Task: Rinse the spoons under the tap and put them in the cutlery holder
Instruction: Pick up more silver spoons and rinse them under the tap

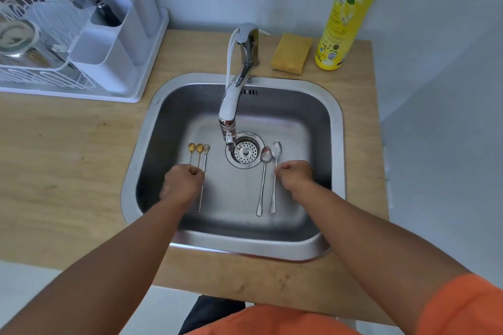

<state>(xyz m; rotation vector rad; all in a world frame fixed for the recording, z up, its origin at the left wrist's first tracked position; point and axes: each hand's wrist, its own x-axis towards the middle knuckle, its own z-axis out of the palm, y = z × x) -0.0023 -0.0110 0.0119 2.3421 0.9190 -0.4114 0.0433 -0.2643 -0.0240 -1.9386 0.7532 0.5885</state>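
Sink (333,128): a stainless basin set into the tabletop, holding five spoons on its floor around the drain strainer (245,151).
Left group: two gold-bowled teaspoons (195,148) and one slim silver spoon (203,171) lie side by side, bowls toward the far edge.
Right group: two long-handled silver spoons (265,168) lie parallel just beside the strainer, handles toward the near edge.
Cutlery holder (117,43): white, with several compartments, at the far left corner of the tabletop; dark utensils, forks and a metal strainer stand in its rear compartments.
Dish rack (32,68): white wire, left of the holder, with glassware inside.
Left hand (183,181): fingers curled into a fist over the handles of the left spoons; whether it grips one cannot be told.
Right hand (295,174): fist-curled, touching the handle of the outer right spoon; actual grip unclear.
Tap (234,100): chrome, spout over the strainer, no water visible.
Tabletop (68,144): light wood; a yellow sponge (291,53) and a yellow dish-soap bottle (351,11) stand at the far edge.
Room: pale grey wall behind.
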